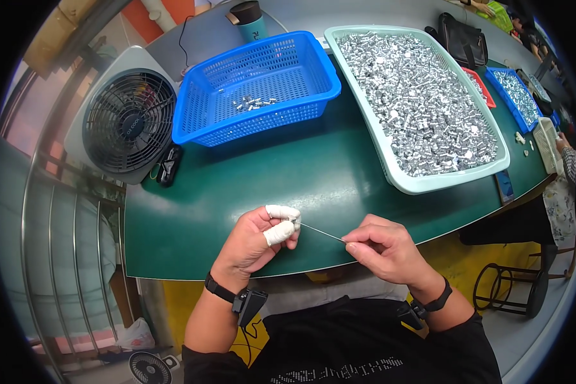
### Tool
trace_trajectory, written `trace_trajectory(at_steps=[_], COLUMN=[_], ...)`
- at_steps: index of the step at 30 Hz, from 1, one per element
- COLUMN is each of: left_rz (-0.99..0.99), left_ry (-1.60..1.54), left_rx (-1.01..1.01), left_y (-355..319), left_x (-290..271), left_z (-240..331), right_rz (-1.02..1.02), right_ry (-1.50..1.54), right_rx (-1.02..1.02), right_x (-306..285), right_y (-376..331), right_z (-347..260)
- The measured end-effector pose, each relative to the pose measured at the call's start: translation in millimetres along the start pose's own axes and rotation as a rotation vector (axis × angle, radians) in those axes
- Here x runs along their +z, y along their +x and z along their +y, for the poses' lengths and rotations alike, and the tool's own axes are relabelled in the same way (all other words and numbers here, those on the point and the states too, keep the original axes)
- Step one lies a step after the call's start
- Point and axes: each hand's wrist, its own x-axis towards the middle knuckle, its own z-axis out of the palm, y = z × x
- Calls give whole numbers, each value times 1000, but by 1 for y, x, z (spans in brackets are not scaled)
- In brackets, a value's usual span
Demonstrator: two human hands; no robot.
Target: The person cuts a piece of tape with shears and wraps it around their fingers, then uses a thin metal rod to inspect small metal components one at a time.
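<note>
Above the near edge of the green table [269, 185], my left hand [246, 240] pinches a small metal part [294, 221] between thumb and index finger, both wrapped in white covers. Most of that part is hidden by the fingertips. My right hand [390, 253] is closed on one end of a thin metal rod [323, 233]. The rod slants up to the left, and its far end meets the part at my left fingertips; whether it is inside the part I cannot tell.
A blue plastic basket [201, 136] with several small metal parts stands at the far left. To the right is a pale green tray [390, 168] heaped with similar parts. A fan [131, 125] is beside the basket. A phone [505, 187] and a black stool [512, 288] are at right.
</note>
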Motion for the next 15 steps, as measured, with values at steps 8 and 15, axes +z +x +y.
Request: trace_trajectory(at_steps=[8,15], left_rz=[-5,-69], left_ry=[-109,6], left_rx=[-121,-67], left_y=[-2,-6], left_x=[2,21], left_z=[-1,-6], right_rz=[117,-137], right_ry=[-497,521], right_rx=[-455,344], right_x=[-3,-2], right_y=[2,-9], right_z=[7,7])
